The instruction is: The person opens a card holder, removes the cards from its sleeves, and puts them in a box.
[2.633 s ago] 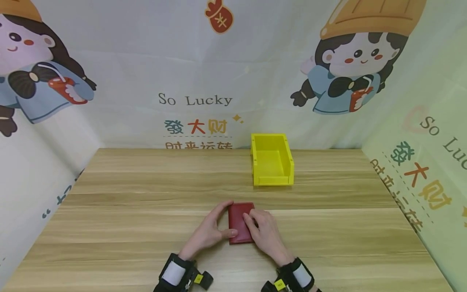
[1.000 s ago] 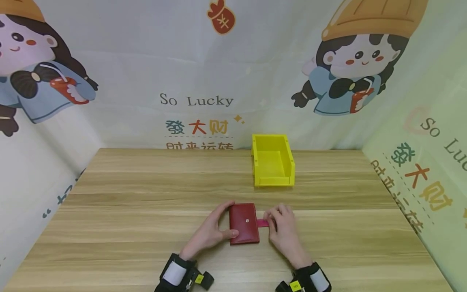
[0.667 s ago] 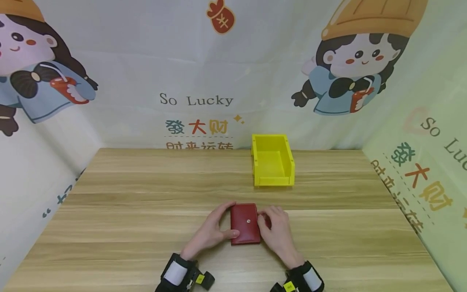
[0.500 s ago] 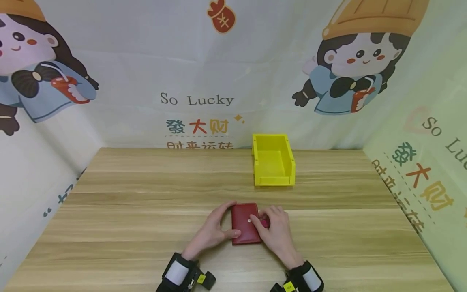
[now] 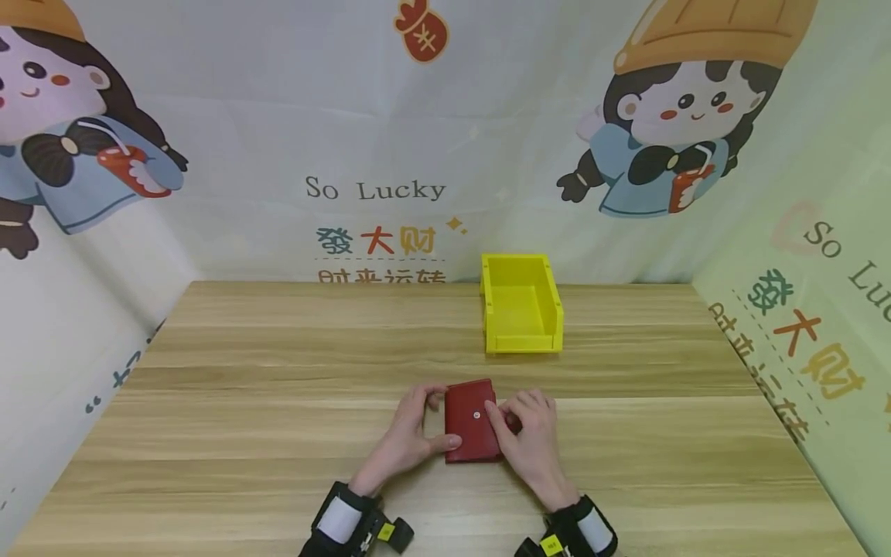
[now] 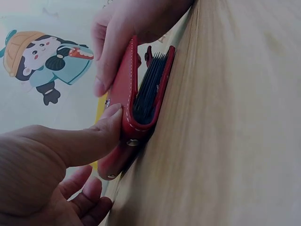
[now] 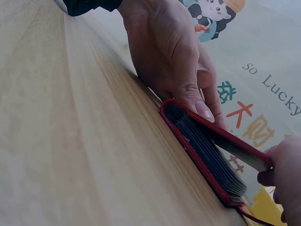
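Gaping partly open, the red card wallet point(image 5: 465, 433) rests on the wooden tabletop point(image 5: 264, 433); your right hand point(image 5: 532, 437) pinches its cover's free edge; your left hand point(image 5: 409, 433), fingers loosely bent, rests its thumb near the fold; a yellow bin point(image 5: 524, 344) stands beyond.

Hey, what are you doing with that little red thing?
A person is opening a red wallet with both hands. The right hand pinches the edge of its front cover, while the left hand has its thumb on the cover near the spine. The cover is only partly up, and dark thin layers show inside. Farther back stands a yellow bin.
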A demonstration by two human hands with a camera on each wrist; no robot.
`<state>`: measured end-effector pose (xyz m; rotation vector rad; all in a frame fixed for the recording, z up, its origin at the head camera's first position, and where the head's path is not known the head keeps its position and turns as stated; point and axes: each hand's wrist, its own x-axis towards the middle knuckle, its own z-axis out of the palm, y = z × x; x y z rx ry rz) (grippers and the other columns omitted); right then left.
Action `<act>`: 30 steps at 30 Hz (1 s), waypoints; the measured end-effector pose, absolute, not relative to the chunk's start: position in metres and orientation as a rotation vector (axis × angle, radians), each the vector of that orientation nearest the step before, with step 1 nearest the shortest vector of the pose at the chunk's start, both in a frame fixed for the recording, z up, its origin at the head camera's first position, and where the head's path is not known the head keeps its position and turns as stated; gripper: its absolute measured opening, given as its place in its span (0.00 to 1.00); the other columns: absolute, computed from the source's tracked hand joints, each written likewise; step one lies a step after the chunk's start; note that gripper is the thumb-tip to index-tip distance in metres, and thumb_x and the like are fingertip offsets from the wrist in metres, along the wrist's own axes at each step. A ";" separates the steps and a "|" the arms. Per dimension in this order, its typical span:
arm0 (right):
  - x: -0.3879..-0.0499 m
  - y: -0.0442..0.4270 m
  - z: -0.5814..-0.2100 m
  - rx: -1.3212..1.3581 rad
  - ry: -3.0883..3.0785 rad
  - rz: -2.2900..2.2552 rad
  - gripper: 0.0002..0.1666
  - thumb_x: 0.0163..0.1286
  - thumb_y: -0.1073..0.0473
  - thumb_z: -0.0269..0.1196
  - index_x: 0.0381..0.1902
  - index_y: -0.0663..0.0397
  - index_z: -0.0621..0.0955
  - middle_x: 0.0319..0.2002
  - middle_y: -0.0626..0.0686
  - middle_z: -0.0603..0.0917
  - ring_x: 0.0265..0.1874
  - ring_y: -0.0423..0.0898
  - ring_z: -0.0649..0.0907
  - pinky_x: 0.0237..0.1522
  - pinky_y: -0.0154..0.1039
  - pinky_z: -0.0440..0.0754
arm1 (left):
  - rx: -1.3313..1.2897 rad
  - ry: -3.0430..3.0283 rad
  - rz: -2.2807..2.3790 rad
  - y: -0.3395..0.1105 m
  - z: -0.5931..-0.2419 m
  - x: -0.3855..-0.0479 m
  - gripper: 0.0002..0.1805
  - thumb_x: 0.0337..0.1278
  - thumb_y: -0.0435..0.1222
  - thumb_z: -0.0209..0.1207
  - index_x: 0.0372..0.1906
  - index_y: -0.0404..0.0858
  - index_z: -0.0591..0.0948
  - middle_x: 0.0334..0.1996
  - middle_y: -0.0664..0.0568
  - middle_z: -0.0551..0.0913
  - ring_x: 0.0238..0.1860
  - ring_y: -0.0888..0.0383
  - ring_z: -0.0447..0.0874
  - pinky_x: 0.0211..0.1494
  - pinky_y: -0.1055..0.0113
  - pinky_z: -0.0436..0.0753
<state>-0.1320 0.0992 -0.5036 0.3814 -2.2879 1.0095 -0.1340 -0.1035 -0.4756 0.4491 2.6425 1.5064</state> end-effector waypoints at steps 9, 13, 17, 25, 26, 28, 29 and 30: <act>-0.129 0.102 -0.502 0.512 -2.175 1.221 0.07 0.64 0.70 0.66 0.28 0.56 0.86 0.23 0.49 0.87 0.25 0.35 0.78 0.35 0.32 0.73 | 0.547 2.541 1.541 -0.110 -0.478 -0.136 0.25 0.50 0.33 0.73 0.54 0.37 0.77 0.41 0.48 0.77 0.54 0.50 0.69 0.64 0.53 0.64; -0.127 0.103 -0.502 0.581 -2.172 1.287 0.08 0.65 0.73 0.62 0.34 0.59 0.85 0.25 0.51 0.88 0.23 0.31 0.78 0.26 0.25 0.75 | 0.549 2.503 1.536 -0.112 -0.477 -0.137 0.25 0.54 0.34 0.71 0.56 0.36 0.76 0.42 0.49 0.78 0.53 0.52 0.69 0.63 0.56 0.64; -0.127 0.103 -0.502 0.642 -2.192 1.394 0.09 0.65 0.75 0.61 0.40 0.60 0.83 0.29 0.54 0.87 0.26 0.32 0.77 0.25 0.27 0.76 | 0.554 2.491 1.544 -0.113 -0.477 -0.138 0.22 0.60 0.36 0.68 0.56 0.35 0.76 0.41 0.48 0.79 0.52 0.53 0.70 0.62 0.58 0.64; -0.126 0.103 -0.501 0.713 -2.290 1.451 0.14 0.65 0.71 0.65 0.48 0.57 0.82 0.31 0.51 0.78 0.30 0.41 0.74 0.30 0.31 0.71 | 0.517 2.472 1.573 -0.111 -0.478 -0.141 0.18 0.68 0.40 0.62 0.55 0.34 0.77 0.39 0.50 0.79 0.51 0.54 0.72 0.61 0.57 0.67; -0.126 0.103 -0.500 0.716 -2.314 1.437 0.15 0.65 0.69 0.65 0.49 0.56 0.82 0.32 0.51 0.78 0.32 0.42 0.74 0.32 0.31 0.71 | 0.507 2.472 1.568 -0.110 -0.478 -0.141 0.18 0.69 0.41 0.61 0.55 0.34 0.77 0.39 0.50 0.78 0.51 0.54 0.72 0.60 0.57 0.67; -0.125 0.103 -0.499 0.717 -2.372 1.399 0.17 0.65 0.65 0.66 0.52 0.55 0.83 0.35 0.51 0.78 0.36 0.43 0.73 0.35 0.30 0.69 | 0.477 2.465 1.556 -0.110 -0.477 -0.141 0.19 0.70 0.43 0.60 0.56 0.34 0.76 0.40 0.50 0.78 0.50 0.55 0.72 0.57 0.60 0.68; -0.125 0.103 -0.499 0.718 -2.404 1.382 0.18 0.65 0.64 0.66 0.54 0.55 0.83 0.37 0.51 0.77 0.38 0.43 0.72 0.37 0.31 0.68 | 0.458 2.460 1.553 -0.110 -0.476 -0.141 0.20 0.71 0.44 0.59 0.57 0.34 0.76 0.41 0.50 0.79 0.50 0.55 0.73 0.56 0.61 0.69; -0.125 0.103 -0.499 0.722 -2.435 1.363 0.20 0.65 0.62 0.67 0.55 0.55 0.83 0.39 0.51 0.77 0.40 0.42 0.71 0.38 0.31 0.68 | 0.437 2.455 1.549 -0.110 -0.475 -0.141 0.21 0.71 0.45 0.58 0.57 0.34 0.76 0.42 0.49 0.79 0.49 0.56 0.73 0.54 0.62 0.69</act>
